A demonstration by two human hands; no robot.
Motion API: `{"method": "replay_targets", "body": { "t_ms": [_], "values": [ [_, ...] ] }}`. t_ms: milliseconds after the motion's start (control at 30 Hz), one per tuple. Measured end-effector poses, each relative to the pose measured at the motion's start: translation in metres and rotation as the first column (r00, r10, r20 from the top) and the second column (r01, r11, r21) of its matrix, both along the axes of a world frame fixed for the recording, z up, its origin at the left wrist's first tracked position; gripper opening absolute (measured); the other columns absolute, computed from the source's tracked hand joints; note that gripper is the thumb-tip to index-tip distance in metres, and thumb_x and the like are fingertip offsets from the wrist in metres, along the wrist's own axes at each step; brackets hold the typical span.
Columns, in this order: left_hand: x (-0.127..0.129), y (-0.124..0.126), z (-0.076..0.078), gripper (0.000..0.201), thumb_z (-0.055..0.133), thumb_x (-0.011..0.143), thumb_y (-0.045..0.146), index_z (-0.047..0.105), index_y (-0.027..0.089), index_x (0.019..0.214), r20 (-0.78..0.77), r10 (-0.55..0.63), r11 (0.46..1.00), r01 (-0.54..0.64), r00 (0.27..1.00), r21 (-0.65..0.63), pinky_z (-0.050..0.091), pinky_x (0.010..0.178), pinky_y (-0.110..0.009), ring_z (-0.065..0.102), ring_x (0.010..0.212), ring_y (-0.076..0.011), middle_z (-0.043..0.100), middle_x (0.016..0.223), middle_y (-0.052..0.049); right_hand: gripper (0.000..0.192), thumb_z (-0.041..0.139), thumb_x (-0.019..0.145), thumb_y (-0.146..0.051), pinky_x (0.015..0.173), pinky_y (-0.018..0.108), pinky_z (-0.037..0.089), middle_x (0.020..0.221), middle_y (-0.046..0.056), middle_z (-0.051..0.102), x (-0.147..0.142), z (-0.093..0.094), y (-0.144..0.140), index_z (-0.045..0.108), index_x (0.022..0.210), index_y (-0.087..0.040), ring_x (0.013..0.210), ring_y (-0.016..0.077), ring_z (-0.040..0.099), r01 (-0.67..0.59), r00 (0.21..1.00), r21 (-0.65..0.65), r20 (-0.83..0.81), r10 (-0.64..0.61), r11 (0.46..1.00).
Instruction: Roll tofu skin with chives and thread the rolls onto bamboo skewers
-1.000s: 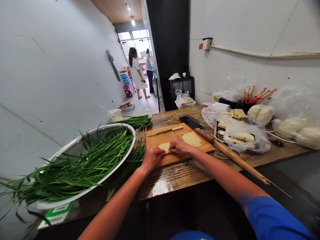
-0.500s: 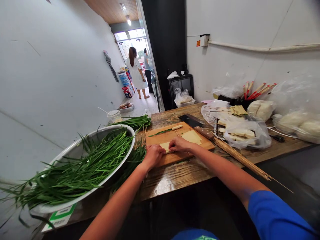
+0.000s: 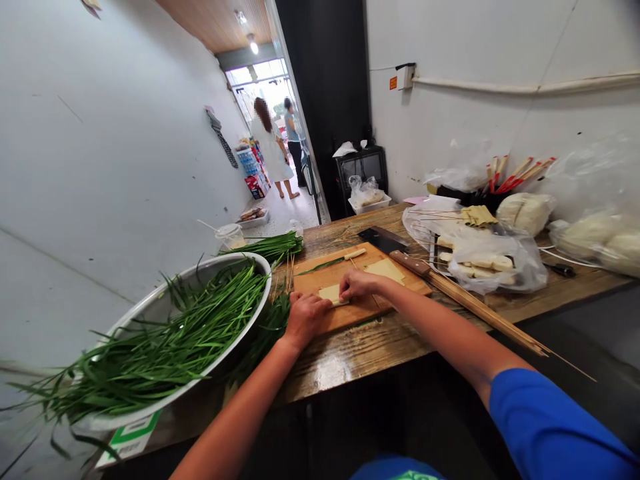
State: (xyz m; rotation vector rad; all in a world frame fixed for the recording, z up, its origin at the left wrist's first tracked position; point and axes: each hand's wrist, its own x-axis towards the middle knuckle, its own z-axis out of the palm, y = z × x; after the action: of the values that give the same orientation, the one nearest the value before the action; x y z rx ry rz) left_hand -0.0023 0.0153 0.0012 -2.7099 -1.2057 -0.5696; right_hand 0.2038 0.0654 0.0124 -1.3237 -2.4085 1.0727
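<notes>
My left hand (image 3: pixel 307 313) and my right hand (image 3: pixel 356 285) are closed on the near edge of a pale yellow tofu sheet (image 3: pixel 329 292), which is partly rolled up. It lies on a wooden cutting board (image 3: pixel 345 323), and my fingers hide part of the roll. Beside my right hand is a flat stack of similar sheets (image 3: pixel 386 269). Farther back on the board lies a small finished roll (image 3: pixel 355 254) with green leaves sticking out of its left end. A thin stick (image 3: pixel 353 263) shows just behind my right hand.
Left of the board, a large basin (image 3: pixel 267 267) overflows with chives (image 3: pixel 195 340). A cleaver (image 3: pixel 413 265) rests across the board's right corner, beside a bundle of bamboo skewers (image 3: pixel 475 310). Plastic-wrapped white pieces (image 3: pixel 483 260) lie farther right. Two people stand near the doorway.
My right hand has shifted slightly right along the roll, and my left fingers have flattened a little at its left end. The view has tilted slightly.
</notes>
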Motion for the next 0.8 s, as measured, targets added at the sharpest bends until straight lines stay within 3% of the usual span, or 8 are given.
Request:
{"method": "replay_targets", "body": {
  "t_ms": [167, 300, 433, 700, 800],
  "values": [
    [0.001, -0.005, 0.002, 0.018, 0.046, 0.090, 0.024, 0.063, 0.022, 0.089, -0.174, -0.098, 0.984, 0.121, 0.980, 0.131, 0.027, 0.081, -0.035, 0.053, 0.085, -0.0173, 0.064, 0.080, -0.002, 0.019, 0.066, 0.067, -0.022, 0.046, 0.016, 0.030, 0.055, -0.002, 0.062, -0.001, 0.005, 0.004, 0.074, 0.081, -0.010, 0.049, 0.0060, 0.045, -0.030, 0.999, -0.009, 0.014, 0.031, 0.999],
    [0.005, -0.008, 0.001, 0.018, 0.045, 0.091, 0.028, 0.062, 0.022, 0.088, -0.154, -0.075, 0.980, 0.102, 0.985, 0.171, 0.027, 0.082, -0.035, 0.052, 0.085, -0.0165, 0.063, 0.080, -0.001, 0.021, 0.066, 0.068, -0.021, 0.046, 0.016, 0.031, 0.056, -0.001, 0.062, -0.001, 0.007, 0.007, 0.074, 0.083, -0.009, 0.050, 0.0063, 0.045, -0.075, 0.997, -0.028, 0.026, 0.075, 0.997],
    [0.005, -0.010, -0.002, 0.015, 0.048, 0.090, 0.026, 0.061, 0.025, 0.098, -0.117, -0.095, 0.976, 0.115, 0.989, 0.182, 0.029, 0.083, -0.036, 0.053, 0.087, -0.0165, 0.064, 0.088, -0.001, 0.022, 0.067, 0.067, -0.022, 0.047, 0.016, 0.034, 0.059, 0.000, 0.065, -0.002, 0.010, 0.011, 0.074, 0.083, -0.008, 0.052, 0.0073, 0.048, -0.091, 0.995, -0.049, 0.039, 0.093, 0.995],
    [0.006, 0.000, -0.003, 0.016, 0.047, 0.089, 0.023, 0.063, 0.020, 0.092, -0.144, -0.155, 0.985, 0.163, 0.977, 0.047, 0.037, 0.073, -0.030, 0.053, 0.080, -0.0166, 0.063, 0.081, -0.003, 0.020, 0.065, 0.070, -0.022, 0.049, 0.016, 0.033, 0.063, 0.001, 0.066, -0.003, 0.012, 0.010, 0.074, 0.085, -0.011, 0.054, 0.0073, 0.050, -0.093, 0.991, -0.031, 0.092, 0.095, 0.995],
    [0.008, 0.002, 0.000, 0.018, 0.047, 0.089, 0.023, 0.064, 0.020, 0.088, -0.135, -0.154, 0.988, 0.155, 0.979, -0.001, 0.037, 0.072, -0.030, 0.053, 0.079, -0.0165, 0.062, 0.078, -0.003, 0.019, 0.062, 0.074, -0.022, 0.051, 0.018, 0.033, 0.068, 0.003, 0.067, 0.000, 0.008, -0.002, 0.073, 0.086, -0.013, 0.058, 0.0091, 0.052, 0.003, 0.996, 0.135, 0.090, -0.015, 0.991]
  ]
}}
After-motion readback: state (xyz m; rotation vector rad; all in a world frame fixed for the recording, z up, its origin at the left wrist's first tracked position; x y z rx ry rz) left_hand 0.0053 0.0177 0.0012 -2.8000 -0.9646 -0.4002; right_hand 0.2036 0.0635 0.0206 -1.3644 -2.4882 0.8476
